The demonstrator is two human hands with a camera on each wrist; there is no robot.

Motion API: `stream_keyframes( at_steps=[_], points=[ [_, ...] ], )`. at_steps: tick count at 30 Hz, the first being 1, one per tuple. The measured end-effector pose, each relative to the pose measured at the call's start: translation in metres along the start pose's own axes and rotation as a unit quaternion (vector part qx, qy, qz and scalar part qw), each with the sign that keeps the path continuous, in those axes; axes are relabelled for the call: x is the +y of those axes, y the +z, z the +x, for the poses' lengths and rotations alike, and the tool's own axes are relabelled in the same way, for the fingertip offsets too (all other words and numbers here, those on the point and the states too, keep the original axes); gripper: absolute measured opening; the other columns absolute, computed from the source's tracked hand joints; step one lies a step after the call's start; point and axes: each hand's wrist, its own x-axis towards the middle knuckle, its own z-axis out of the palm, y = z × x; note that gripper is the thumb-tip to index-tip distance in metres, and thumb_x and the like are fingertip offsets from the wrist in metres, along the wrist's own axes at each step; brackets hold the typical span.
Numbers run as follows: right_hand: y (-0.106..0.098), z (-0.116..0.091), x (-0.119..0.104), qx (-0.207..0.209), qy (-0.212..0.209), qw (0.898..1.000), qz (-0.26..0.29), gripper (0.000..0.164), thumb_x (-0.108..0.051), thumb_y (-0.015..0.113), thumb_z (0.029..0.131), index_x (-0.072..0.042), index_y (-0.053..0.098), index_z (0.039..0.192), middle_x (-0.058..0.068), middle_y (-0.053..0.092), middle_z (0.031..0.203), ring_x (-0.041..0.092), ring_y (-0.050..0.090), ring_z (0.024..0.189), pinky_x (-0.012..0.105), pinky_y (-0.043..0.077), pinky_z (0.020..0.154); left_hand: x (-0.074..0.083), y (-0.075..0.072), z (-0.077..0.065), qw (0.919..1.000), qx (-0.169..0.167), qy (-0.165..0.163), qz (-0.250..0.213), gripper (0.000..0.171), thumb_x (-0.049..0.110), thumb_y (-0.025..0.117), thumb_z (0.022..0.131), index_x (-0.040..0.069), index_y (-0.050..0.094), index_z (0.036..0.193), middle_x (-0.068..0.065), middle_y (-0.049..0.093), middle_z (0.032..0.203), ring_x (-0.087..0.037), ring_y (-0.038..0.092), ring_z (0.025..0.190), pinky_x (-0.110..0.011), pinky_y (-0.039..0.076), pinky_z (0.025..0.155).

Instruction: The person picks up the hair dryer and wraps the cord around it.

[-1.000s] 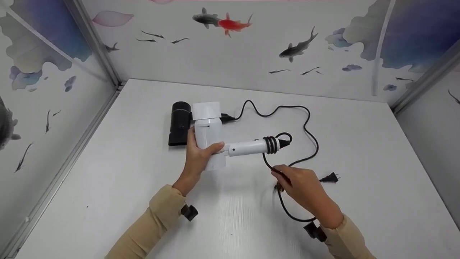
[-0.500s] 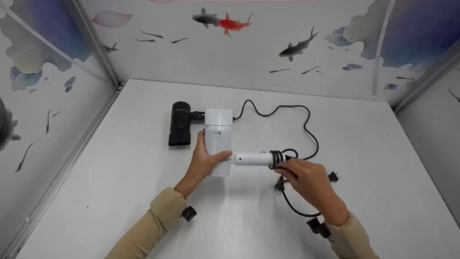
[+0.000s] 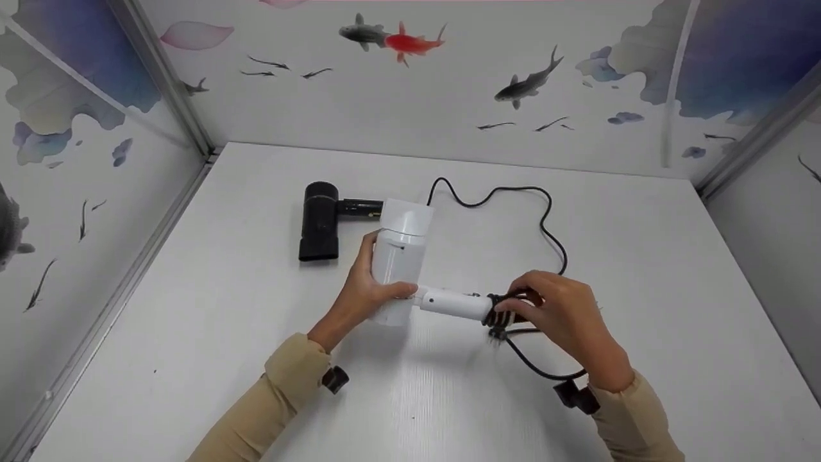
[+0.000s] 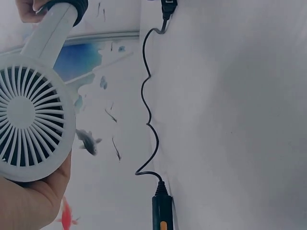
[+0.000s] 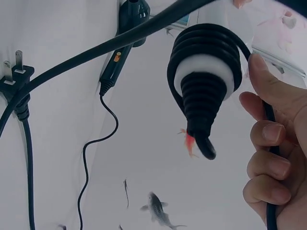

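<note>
My left hand (image 3: pixel 365 289) grips the barrel of a white hair dryer (image 3: pixel 401 263), raised over the table with its handle pointing right. Its round slotted grille fills the left side of the left wrist view. Several turns of black cord (image 5: pixel 206 40) wrap the handle's end, above the ribbed cord sleeve (image 5: pixel 204 98). My right hand (image 3: pixel 564 314) holds the cord there, its thumb and curled fingers around it in the right wrist view. A slack loop (image 3: pixel 545 372) of cord hangs below the right hand. A plug (image 3: pixel 498 333) shows just under the handle's end.
A black hair dryer (image 3: pixel 319 221) lies at the table's back left, its handle partly hidden by the white one. Its thin cord (image 3: pixel 551 221) winds across the right side. A two-pin plug (image 5: pixel 17 81) appears in the right wrist view. Printed walls (image 3: pixel 410 102) enclose the table.
The white hair dryer has shifted right and towards me, its handle now sloping down to the right. My right hand has carried the cord up to the handle's end and round it.
</note>
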Motion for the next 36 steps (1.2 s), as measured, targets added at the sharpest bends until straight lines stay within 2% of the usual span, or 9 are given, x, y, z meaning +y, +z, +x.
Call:
stream_keyframes(
  at_steps=[7,11,15,18,24,27,31,33,36],
  points=[
    [0.001,0.001,0.005,0.000,0.006,1.000,-0.002,0.033,-0.031,0.085,0.059,-0.015,0.061,0.076,-0.010,0.045,0.061,-0.003,0.033,0.055,0.012,0.026,0.047,0.000,-0.003,0.000,0.9993,-0.029,0.007,-0.021,0.089,0.020,0.077,0.067,0.019,0.025,0.140,-0.010,0.053,0.115,-0.022,0.056,0.095,-0.037,0.050,0.077],
    [0.001,0.002,0.006,-0.001,0.005,1.000,0.004,0.032,-0.030,0.083,0.060,-0.016,0.060,0.077,-0.008,0.047,0.064,-0.002,0.035,0.059,0.012,0.027,0.049,0.001,-0.003,0.000,0.9983,-0.043,0.005,-0.039,0.087,0.018,0.075,0.067,0.019,0.027,0.138,-0.009,0.054,0.113,-0.021,0.056,0.094,-0.036,0.050,0.076],
    [0.003,0.001,0.006,-0.010,0.012,0.999,0.029,0.026,-0.023,0.081,0.064,-0.016,0.062,0.081,-0.009,0.051,0.070,-0.001,0.039,0.063,0.013,0.030,0.052,0.003,-0.004,-0.001,0.9972,-0.047,-0.007,-0.058,0.086,0.017,0.074,0.067,0.019,0.027,0.138,-0.008,0.053,0.111,-0.021,0.055,0.093,-0.035,0.049,0.076],
    [0.006,0.001,0.008,-0.016,0.022,0.997,0.068,0.020,-0.017,0.079,0.069,-0.016,0.065,0.083,-0.010,0.053,0.073,-0.001,0.040,0.063,0.014,0.032,0.053,0.005,-0.005,-0.002,0.9968,-0.049,-0.008,-0.063,0.087,0.018,0.075,0.066,0.020,0.027,0.139,-0.008,0.054,0.111,-0.021,0.054,0.093,-0.035,0.048,0.076],
    [0.011,0.001,0.014,-0.027,0.017,0.985,0.172,0.017,-0.006,0.072,0.077,-0.017,0.070,0.089,-0.010,0.058,0.074,-0.001,0.039,0.060,0.012,0.033,0.053,0.008,-0.006,-0.003,0.9966,-0.049,-0.005,-0.066,0.090,0.019,0.077,0.064,0.020,0.028,0.139,-0.008,0.054,0.113,-0.022,0.054,0.095,-0.036,0.048,0.078],
    [0.013,0.001,0.017,-0.034,0.010,0.973,0.227,0.021,0.003,0.068,0.078,-0.012,0.071,0.091,-0.006,0.059,0.073,0.001,0.041,0.059,0.013,0.034,0.053,0.009,-0.006,-0.004,0.9962,-0.049,-0.014,-0.071,0.090,0.019,0.077,0.064,0.020,0.027,0.140,-0.007,0.053,0.113,-0.021,0.054,0.095,-0.036,0.048,0.078],
    [0.015,-0.001,0.021,-0.056,0.028,0.957,0.282,0.021,0.012,0.063,0.078,-0.003,0.070,0.091,0.001,0.061,0.073,0.007,0.046,0.058,0.016,0.040,0.055,0.009,-0.005,-0.005,0.9949,-0.050,-0.024,-0.085,0.088,0.021,0.075,0.065,0.021,0.027,0.140,-0.006,0.053,0.111,-0.021,0.053,0.095,-0.036,0.048,0.078],
    [0.016,-0.002,0.022,-0.071,0.044,0.953,0.293,0.020,0.012,0.060,0.080,-0.002,0.070,0.091,0.003,0.063,0.075,0.008,0.050,0.060,0.018,0.044,0.057,0.009,-0.005,-0.006,0.9936,-0.051,-0.029,-0.097,0.086,0.023,0.073,0.066,0.022,0.028,0.139,-0.006,0.053,0.109,-0.020,0.052,0.095,-0.035,0.047,0.078],
    [0.016,-0.004,0.020,-0.087,0.065,0.955,0.275,0.018,0.007,0.058,0.085,-0.006,0.069,0.092,0.002,0.065,0.077,0.004,0.052,0.062,0.020,0.047,0.058,0.009,-0.003,-0.005,0.9909,-0.053,-0.029,-0.120,0.085,0.024,0.072,0.066,0.022,0.027,0.138,-0.005,0.053,0.108,-0.020,0.052,0.095,-0.035,0.047,0.077]
  ],
)
